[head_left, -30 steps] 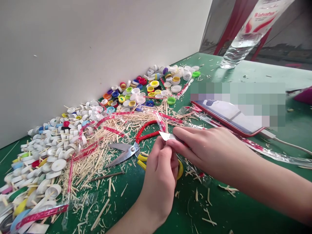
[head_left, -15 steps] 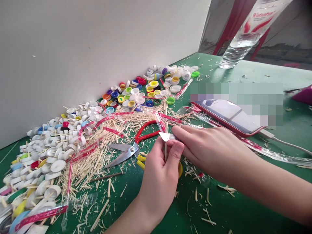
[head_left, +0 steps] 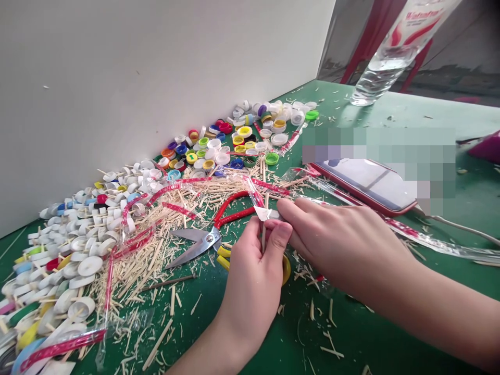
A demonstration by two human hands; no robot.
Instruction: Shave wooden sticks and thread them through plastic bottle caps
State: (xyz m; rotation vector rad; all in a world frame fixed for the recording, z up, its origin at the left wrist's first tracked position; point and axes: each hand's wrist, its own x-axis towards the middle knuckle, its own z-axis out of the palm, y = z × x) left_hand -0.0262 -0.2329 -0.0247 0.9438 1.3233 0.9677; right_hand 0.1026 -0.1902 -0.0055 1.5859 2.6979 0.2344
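Observation:
My left hand [head_left: 255, 276] pinches a thin wooden stick [head_left: 266, 200] that stands almost upright between thumb and fingers. My right hand [head_left: 332, 234] is closed around a small knife; its pale, pointed blade [head_left: 262, 213] lies across the stick just above my left thumb. The knife's handle is mostly hidden by my fingers. Behind my hands, red-handled scissors [head_left: 211, 238] lie spread open on the green table. A yellow-handled tool [head_left: 224, 256] is partly covered by my left hand.
Bottle caps [head_left: 89, 265], many with short sticks in them, are heaped along the white wall [head_left: 156, 78]. Wood slivers [head_left: 156, 250] and red-striped plastic strips [head_left: 109, 281] litter the green table [head_left: 281, 344]. A phone [head_left: 363, 182] with a cable and a water bottle [head_left: 375, 73] are at right.
The knife's blade has tilted slightly against the stick, its face now duller. Both hands keep their grip and have barely moved; the whole view has shifted a little.

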